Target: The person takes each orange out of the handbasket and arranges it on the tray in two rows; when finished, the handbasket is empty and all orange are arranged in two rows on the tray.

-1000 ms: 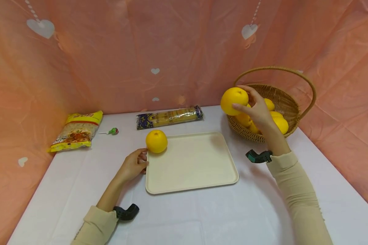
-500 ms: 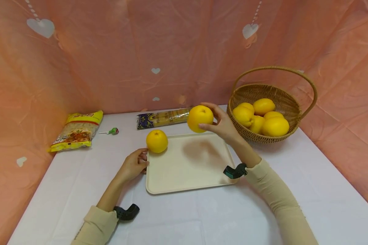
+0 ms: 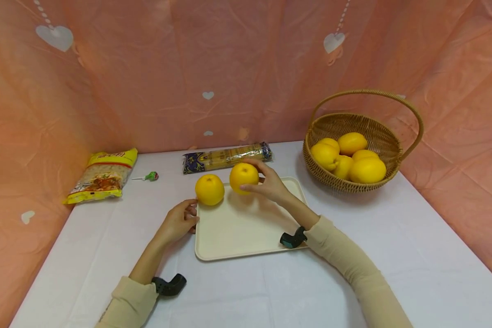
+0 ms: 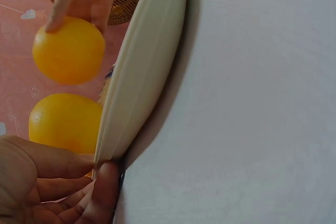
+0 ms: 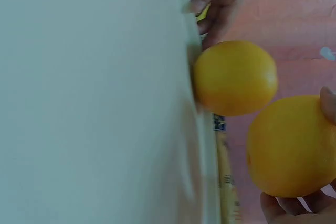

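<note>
Placing step, seemingly: my left hand [image 3: 178,222] pinched tray [image 3: 233,232] at nine o'clock, right hand [image 3: 270,186] held orange [image 3: 243,176] above twelve, lowering seemed due.

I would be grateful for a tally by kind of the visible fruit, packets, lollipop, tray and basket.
Oranges: 2
Lemons, those visible: 6
Packets: 2
Lollipop: 1
Tray: 1
Basket: 1
Total: 13

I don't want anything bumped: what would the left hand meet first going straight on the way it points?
The tray, whose edge the left hand is pinching. Just past that, the yellow fruit at the tray's far left corner looks next, though depth is hard to judge.
</note>
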`<control>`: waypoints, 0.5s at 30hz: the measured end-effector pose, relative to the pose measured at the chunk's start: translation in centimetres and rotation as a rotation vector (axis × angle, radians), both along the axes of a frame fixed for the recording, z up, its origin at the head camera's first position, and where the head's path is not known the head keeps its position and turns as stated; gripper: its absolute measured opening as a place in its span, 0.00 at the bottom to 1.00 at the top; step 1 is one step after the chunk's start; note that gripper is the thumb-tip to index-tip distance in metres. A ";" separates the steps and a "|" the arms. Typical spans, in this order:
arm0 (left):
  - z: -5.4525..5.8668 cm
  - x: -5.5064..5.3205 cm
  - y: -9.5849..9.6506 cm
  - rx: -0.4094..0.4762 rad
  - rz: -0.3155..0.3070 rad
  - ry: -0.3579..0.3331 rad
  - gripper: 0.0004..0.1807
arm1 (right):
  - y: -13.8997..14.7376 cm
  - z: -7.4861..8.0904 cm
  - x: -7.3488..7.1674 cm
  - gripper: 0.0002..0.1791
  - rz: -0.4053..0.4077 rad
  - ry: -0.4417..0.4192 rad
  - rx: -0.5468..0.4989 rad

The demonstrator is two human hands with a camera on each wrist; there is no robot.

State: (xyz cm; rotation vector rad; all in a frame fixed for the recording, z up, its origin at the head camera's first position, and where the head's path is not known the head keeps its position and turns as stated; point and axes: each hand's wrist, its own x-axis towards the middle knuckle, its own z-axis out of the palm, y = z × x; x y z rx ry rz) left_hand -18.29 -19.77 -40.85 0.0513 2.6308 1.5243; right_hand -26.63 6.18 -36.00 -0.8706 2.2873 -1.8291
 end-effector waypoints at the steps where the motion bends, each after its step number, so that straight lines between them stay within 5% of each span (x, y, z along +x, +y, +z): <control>1: 0.0 0.0 0.0 -0.003 -0.002 0.000 0.28 | -0.1 0.0 0.1 0.36 -0.002 -0.007 0.008; 9: 0.0 -0.1 -0.1 -0.002 -0.003 -0.012 0.28 | -0.9 -0.8 -0.3 0.35 0.014 -0.078 0.033; 15: -0.1 0.0 0.0 -0.003 -0.006 -0.006 0.28 | -1.4 -3.4 -2.0 0.37 0.011 -0.092 0.050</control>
